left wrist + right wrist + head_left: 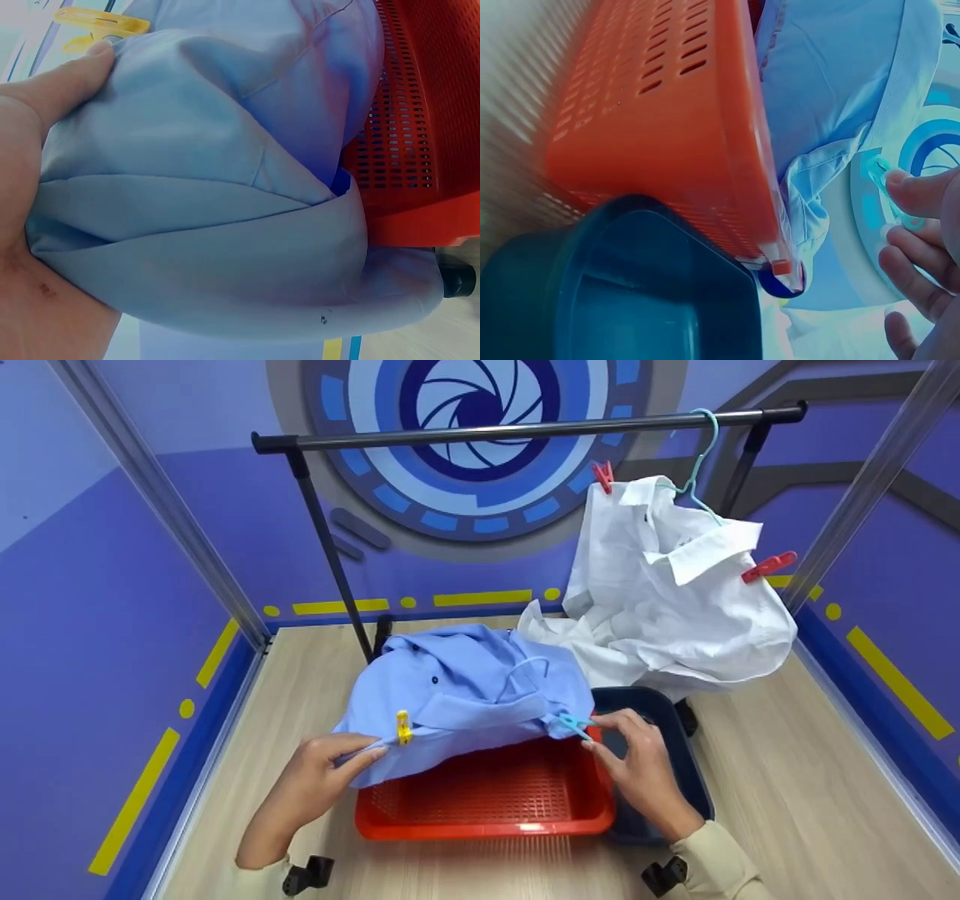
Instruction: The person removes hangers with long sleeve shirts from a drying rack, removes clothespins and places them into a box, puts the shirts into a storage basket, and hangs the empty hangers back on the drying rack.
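Observation:
A light blue shirt (480, 675) lies bunched over the back of the red basket (487, 831), a pale blue hanger hook (531, 661) showing at its collar. My left hand (319, 772) pinches the shirt's left shoulder between thumb and fingers, beside a yellow clothespin (404, 727) clipped there. At the opposite shoulder, my right hand (639, 761) pinches a turquoise clothespin (574, 723) by its handles. In the right wrist view, thumb and fingertips press on that clothespin (889, 187), whose tip meets the fabric. Whether its tip grips the cloth, I cannot tell.
A dark blue basin (694, 780) stands right of the red basket. Behind it a white shirt (675, 592) hangs by a mint hanger (699, 465) from a black rack bar (465, 433). Two red clothespins, one on the left (603, 477), one on the right (769, 566), clip its shoulders.

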Demonstrator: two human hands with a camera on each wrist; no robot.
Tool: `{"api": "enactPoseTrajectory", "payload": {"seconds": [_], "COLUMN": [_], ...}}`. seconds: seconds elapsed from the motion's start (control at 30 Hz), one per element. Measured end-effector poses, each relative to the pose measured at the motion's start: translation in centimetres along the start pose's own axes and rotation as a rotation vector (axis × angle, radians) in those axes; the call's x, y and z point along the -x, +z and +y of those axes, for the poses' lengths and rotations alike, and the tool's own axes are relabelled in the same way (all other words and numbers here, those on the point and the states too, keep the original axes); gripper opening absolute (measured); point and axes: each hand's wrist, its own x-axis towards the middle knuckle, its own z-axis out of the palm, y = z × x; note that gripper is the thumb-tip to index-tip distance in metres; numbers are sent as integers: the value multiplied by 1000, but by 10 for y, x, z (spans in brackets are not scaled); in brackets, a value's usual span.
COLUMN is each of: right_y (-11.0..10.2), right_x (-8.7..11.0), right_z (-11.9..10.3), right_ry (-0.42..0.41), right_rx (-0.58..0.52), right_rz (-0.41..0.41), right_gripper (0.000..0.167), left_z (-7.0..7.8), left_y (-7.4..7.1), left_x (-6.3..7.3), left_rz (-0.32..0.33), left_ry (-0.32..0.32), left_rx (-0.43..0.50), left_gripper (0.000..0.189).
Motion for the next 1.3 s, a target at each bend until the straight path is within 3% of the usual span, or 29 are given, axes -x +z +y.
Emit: {"api": "enactPoseTrajectory", "payload": {"seconds": [0.57,0.97,1.3], "right_y": [-4,-9,-13], "right_x": [6,5,1], "right_z": [12,24,33], "right_ry": [134,361,512], "right_rx": [-45,-90,-11], "right_rz": [1,-67,-99], "right_gripper": [35,30,30], "left_z": [0,-2,0], "left_y": [2,3,3], "left_x": [1,0,1], "left_rz": [5,24,25], "left_ry": [-18,-17,-32], "left_rx": [-7,-1,-25], "left_gripper": [17,15,15]}}
